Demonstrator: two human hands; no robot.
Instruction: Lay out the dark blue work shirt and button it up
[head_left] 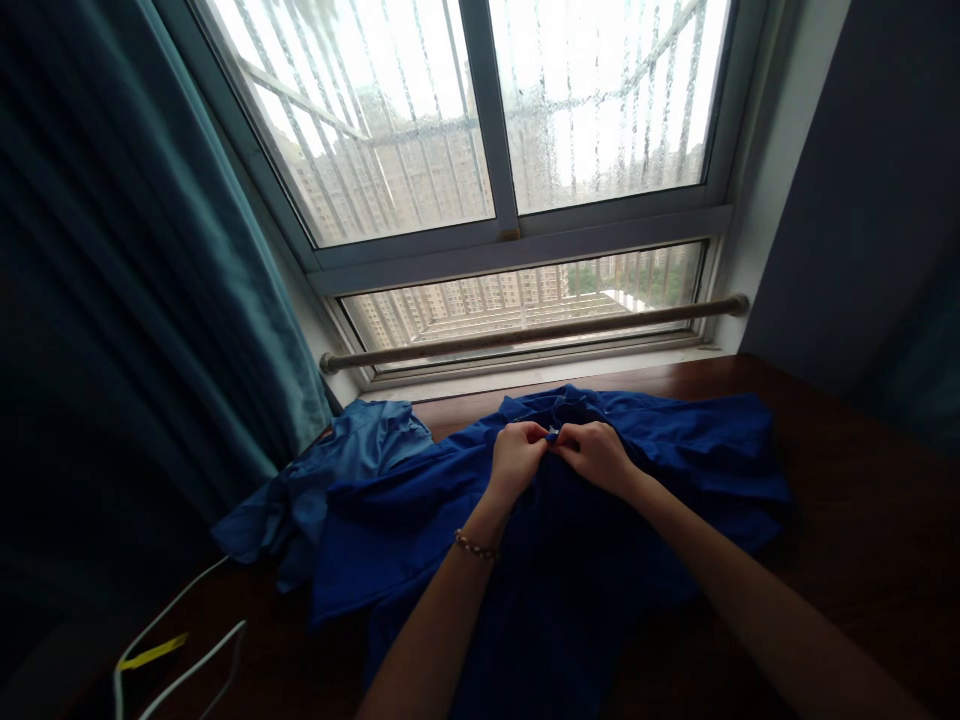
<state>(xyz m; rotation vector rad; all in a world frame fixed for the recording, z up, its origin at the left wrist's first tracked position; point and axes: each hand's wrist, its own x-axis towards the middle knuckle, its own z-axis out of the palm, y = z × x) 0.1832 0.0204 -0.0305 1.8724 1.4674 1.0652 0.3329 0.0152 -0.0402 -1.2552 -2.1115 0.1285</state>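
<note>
A dark blue garment (420, 520) with sleeves lies spread over the brown wooden surface in front of the window. Near its collar, my left hand (519, 455) is closed, thumb and fingers pinching the cloth. Right beside it, my right hand (596, 455) pinches the same part from the other side. A small pale bit shows between the fingertips, too small to name. A beaded bracelet (476, 545) circles my left wrist. At the garment's left, a lighter blue piece of clothing (360, 440) lies crumpled, partly under the dark blue sleeve.
A metal rail (540, 333) runs across the lower window (600, 90). Teal curtains (225, 250) hang at the left. On the wooden surface (840, 520), a white cable (191, 665) with a yellow tag (154, 652) lies at the lower left.
</note>
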